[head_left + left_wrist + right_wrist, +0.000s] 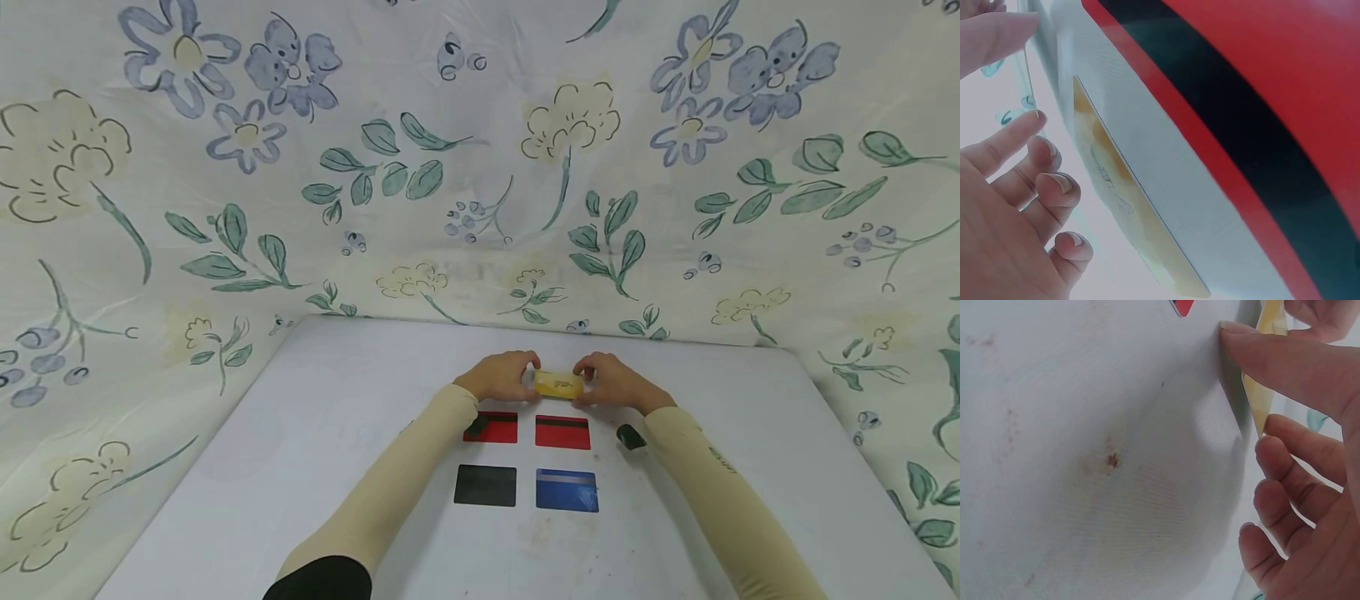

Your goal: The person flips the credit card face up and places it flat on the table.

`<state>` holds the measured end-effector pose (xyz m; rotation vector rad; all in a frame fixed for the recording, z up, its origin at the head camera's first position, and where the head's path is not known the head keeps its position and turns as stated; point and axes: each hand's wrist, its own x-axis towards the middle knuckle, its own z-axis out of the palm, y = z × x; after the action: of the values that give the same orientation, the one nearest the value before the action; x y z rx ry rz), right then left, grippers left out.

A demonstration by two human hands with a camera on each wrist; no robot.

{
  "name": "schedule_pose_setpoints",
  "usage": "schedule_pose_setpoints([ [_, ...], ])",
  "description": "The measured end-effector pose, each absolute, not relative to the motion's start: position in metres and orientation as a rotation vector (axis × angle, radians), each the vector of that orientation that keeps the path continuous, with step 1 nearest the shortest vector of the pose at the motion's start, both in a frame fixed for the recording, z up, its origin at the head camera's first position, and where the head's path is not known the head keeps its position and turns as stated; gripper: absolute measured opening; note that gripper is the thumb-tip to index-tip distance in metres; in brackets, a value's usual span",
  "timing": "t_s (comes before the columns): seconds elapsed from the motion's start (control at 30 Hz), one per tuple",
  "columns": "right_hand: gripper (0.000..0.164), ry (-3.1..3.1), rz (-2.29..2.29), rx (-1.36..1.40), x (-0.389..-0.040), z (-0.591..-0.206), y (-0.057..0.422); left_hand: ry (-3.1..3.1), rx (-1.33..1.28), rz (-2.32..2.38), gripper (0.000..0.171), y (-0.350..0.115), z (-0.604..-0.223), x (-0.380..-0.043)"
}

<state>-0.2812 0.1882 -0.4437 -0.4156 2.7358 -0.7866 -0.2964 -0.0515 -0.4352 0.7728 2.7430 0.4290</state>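
Head view: yellow card point(558, 385) directly between both hands point(498, 377) point(617, 384).

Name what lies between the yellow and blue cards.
A dark-striped red card lies between the yellow card and blue card, as the head view shows.

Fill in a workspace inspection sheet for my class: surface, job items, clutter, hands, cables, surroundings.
Surface: white tabletop, with small reddish-brown specks.
Job items: yellow card, farthest from the person; nearer, left red card and right red card, both dark-striped; nearest, black card and blue card.
Clutter: small dark object near the right sleeve, unidentified.
Hands: left hand and right hand at the yellow card's opposite ends.
Cables: nothing seen.
Surroundings: floral-patterned sheeting.
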Motion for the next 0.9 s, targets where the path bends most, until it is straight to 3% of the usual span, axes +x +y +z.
schedule_pose_setpoints([
  [0.9,0.053,2.711,-0.778,-0.378,-0.2821,-0.4424,0.1856,2.732,0.754,0.409,0.053,-0.0510,-0.4349,-0.2937],
])
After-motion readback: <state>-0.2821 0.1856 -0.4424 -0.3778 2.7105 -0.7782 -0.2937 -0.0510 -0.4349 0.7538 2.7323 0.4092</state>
